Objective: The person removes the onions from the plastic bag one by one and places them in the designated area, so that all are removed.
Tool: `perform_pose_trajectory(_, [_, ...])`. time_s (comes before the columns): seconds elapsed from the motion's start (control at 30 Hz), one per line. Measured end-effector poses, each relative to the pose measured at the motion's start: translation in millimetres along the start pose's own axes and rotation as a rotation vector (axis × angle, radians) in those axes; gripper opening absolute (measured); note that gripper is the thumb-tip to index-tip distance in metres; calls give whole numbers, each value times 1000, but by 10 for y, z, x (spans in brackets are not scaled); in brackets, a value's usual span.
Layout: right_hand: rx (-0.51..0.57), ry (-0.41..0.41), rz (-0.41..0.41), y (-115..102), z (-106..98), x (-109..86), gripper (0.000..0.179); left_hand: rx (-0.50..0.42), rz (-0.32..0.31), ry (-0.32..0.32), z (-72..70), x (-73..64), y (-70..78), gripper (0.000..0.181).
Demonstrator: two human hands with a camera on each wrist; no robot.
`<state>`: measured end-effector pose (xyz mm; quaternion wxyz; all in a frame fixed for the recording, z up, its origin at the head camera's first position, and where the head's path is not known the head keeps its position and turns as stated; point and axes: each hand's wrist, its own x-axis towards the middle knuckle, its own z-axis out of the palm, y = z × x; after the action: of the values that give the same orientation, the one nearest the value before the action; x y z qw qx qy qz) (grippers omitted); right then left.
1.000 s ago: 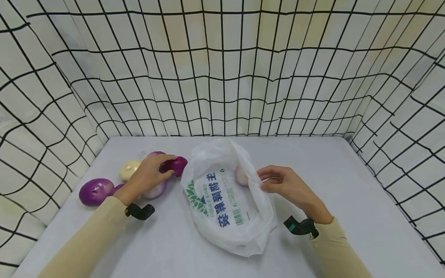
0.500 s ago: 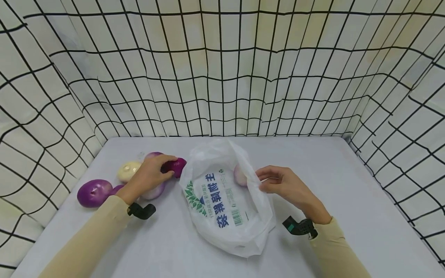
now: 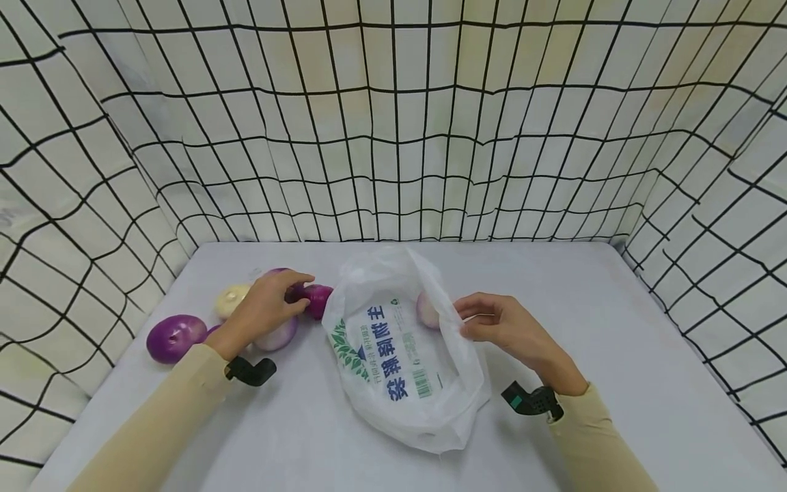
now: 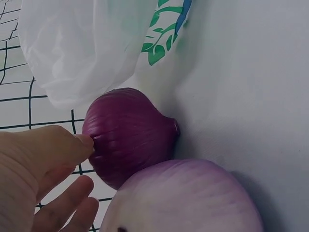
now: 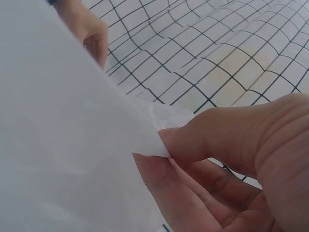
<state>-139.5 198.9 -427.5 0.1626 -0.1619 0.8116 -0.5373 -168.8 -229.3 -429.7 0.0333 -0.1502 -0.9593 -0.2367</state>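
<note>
My left hand point(image 3: 267, 307) is at a dark purple onion point(image 3: 318, 301) beside the left edge of a white plastic bag point(image 3: 393, 424). In the left wrist view the thumb tip touches that onion point(image 4: 128, 137), while the other fingers are spread loosely to its side. A larger pale purple onion point(image 4: 188, 198) lies in front of it. My right hand point(image 3: 504, 328) pinches the bag's right rim between thumb and index finger, as the right wrist view shows. Inside the bag's mouth a pale onion point(image 3: 427, 311) is partly visible.
Around my left forearm lie a big purple onion point(image 3: 176, 338), a yellow onion point(image 3: 231, 301) and a pale purple onion point(image 3: 279, 335). More purple onions are partly hidden by the hand. Black wire grid point(image 3: 396, 140) walls rise behind and beside the white table point(image 3: 553, 273).
The dark purple onion sits slightly lower against my left hand, and the thumb and fingers seem looser around it. My right hand keeps its pinch on the bag, which has stayed in place.
</note>
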Motion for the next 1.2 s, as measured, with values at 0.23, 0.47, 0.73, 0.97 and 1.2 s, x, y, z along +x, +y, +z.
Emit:
perform_pose_trajectory(0.23, [3, -4, -3, 9, -30, -17, 38, 22, -13, -6, -43, 10, 69, 44])
perform_pose_trajectory(0.47, [1, 1, 3, 27, -53, -15, 38, 9, 34, 59, -59, 44, 178, 41])
perform_pose_trajectory(0.73, [15, -4, 2, 62, -61, -7, 37, -61, 83, 86, -21, 76, 367, 38])
perform_pose_trajectory(0.97, [18, -3, 0, 53, -60, -16, 37, -76, 110, 89, 63, 160, 525, 37])
perform_pose_trajectory(1.2, [25, -5, -4, 14, -54, -15, 36, -127, 168, 53, 155, 214, 709, 39])
